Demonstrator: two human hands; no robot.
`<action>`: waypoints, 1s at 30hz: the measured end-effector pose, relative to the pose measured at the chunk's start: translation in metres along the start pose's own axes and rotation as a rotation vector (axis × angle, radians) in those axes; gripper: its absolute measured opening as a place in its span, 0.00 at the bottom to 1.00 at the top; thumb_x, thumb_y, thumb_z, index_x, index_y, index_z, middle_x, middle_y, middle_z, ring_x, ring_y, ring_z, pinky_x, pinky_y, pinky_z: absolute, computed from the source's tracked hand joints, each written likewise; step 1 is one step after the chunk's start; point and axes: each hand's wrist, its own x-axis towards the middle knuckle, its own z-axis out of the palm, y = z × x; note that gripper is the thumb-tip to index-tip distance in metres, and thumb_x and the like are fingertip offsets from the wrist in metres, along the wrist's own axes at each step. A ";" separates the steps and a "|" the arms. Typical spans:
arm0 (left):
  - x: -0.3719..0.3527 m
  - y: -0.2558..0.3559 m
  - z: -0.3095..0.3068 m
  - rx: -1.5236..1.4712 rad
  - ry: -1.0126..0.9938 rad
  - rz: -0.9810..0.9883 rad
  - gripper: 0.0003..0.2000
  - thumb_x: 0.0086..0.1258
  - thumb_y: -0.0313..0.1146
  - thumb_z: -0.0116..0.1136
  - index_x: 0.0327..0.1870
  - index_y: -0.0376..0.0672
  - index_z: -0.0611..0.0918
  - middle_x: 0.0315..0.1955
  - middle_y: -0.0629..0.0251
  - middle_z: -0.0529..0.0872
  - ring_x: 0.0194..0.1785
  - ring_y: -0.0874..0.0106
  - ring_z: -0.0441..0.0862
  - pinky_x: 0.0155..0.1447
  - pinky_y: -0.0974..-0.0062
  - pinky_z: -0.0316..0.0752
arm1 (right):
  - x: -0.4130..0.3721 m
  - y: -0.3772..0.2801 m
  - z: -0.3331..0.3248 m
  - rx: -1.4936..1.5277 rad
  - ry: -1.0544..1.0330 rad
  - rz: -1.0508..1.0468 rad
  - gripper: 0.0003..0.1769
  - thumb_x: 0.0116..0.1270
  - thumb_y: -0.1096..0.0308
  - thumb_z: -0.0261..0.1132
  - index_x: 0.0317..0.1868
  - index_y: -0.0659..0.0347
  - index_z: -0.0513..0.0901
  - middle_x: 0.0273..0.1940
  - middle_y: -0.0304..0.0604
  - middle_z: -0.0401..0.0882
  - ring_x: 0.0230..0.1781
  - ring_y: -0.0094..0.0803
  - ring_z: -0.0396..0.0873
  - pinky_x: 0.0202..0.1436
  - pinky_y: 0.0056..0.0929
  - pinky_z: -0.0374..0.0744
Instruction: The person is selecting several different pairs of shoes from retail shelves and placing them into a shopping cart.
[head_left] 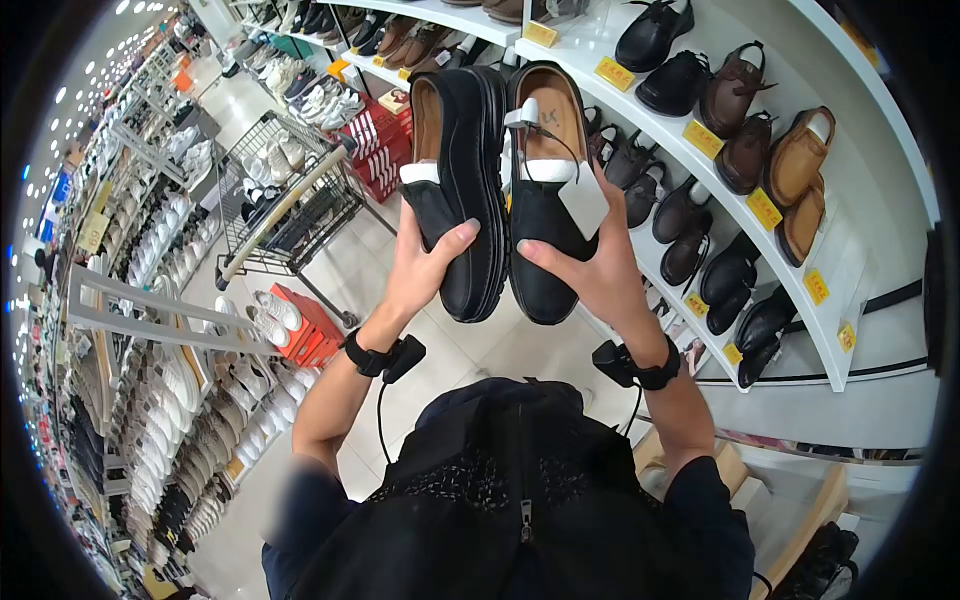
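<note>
Two black slip-on shoes are held up side by side in front of me, toes toward my body. My left hand point(425, 255) is closed around the toe part of the left shoe point(468, 190), which is tilted so its thick sole edge shows. Around the front of the right shoe point(545, 215) my right hand point(590, 260) is closed, thumb on top. A white security tag point(522, 115) is clipped to the right shoe's opening, and a blank white paper tag point(583, 200) hangs from it. White padding shows inside both shoes, over tan insoles.
A curved white shelf point(640, 110) to the right carries black and brown shoes with yellow price labels. Left of me stands a shopping cart point(285, 200) with shoes in it. Red shoe boxes point(378, 150) are stacked beyond it. Racks of white shoes point(170, 420) line the left.
</note>
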 end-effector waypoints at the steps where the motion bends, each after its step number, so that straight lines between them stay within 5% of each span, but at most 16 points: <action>1: 0.000 0.002 -0.003 0.016 -0.002 0.024 0.34 0.68 0.35 0.69 0.71 0.38 0.63 0.58 0.57 0.79 0.59 0.69 0.79 0.64 0.68 0.75 | 0.001 -0.003 0.000 -0.079 0.017 -0.060 0.57 0.54 0.53 0.82 0.74 0.69 0.58 0.62 0.57 0.64 0.66 0.48 0.67 0.70 0.43 0.68; 7: 0.008 0.008 -0.011 -0.001 0.039 0.013 0.35 0.67 0.36 0.71 0.70 0.39 0.63 0.55 0.56 0.80 0.56 0.69 0.81 0.62 0.70 0.77 | 0.018 -0.012 0.011 0.177 0.047 0.004 0.44 0.68 0.59 0.73 0.75 0.68 0.58 0.63 0.54 0.69 0.65 0.39 0.70 0.71 0.37 0.67; 10: 0.010 0.003 -0.014 -0.019 0.044 -0.024 0.35 0.67 0.36 0.71 0.69 0.39 0.63 0.54 0.56 0.80 0.55 0.69 0.81 0.61 0.70 0.77 | 0.017 -0.004 0.017 0.237 0.053 0.016 0.26 0.83 0.61 0.50 0.72 0.69 0.63 0.67 0.50 0.68 0.69 0.34 0.67 0.74 0.33 0.61; 13: 0.010 -0.001 -0.018 -0.019 0.038 -0.042 0.35 0.66 0.36 0.71 0.68 0.39 0.63 0.54 0.56 0.80 0.55 0.69 0.81 0.61 0.70 0.77 | 0.022 0.005 0.018 0.373 0.068 0.129 0.29 0.85 0.52 0.42 0.71 0.71 0.64 0.66 0.50 0.68 0.69 0.31 0.64 0.74 0.30 0.57; 24: 0.002 -0.004 -0.044 0.094 0.012 0.019 0.36 0.63 0.37 0.74 0.67 0.38 0.63 0.55 0.55 0.80 0.56 0.69 0.81 0.60 0.69 0.77 | 0.022 0.019 0.038 0.519 -0.058 0.438 0.29 0.83 0.53 0.51 0.71 0.67 0.65 0.62 0.45 0.74 0.65 0.29 0.69 0.71 0.29 0.63; 27: -0.001 -0.007 -0.053 0.075 0.048 -0.010 0.37 0.62 0.37 0.75 0.67 0.38 0.64 0.54 0.54 0.81 0.55 0.69 0.81 0.60 0.69 0.78 | 0.022 0.006 0.048 0.606 -0.054 0.441 0.32 0.78 0.59 0.60 0.74 0.67 0.63 0.63 0.46 0.75 0.66 0.30 0.71 0.72 0.31 0.65; 30: -0.002 -0.005 -0.061 0.192 0.086 -0.072 0.41 0.60 0.39 0.77 0.69 0.36 0.63 0.52 0.53 0.83 0.53 0.67 0.83 0.60 0.68 0.78 | 0.025 -0.003 0.058 0.396 -0.119 0.256 0.48 0.64 0.61 0.76 0.75 0.69 0.58 0.66 0.52 0.71 0.67 0.35 0.70 0.72 0.33 0.66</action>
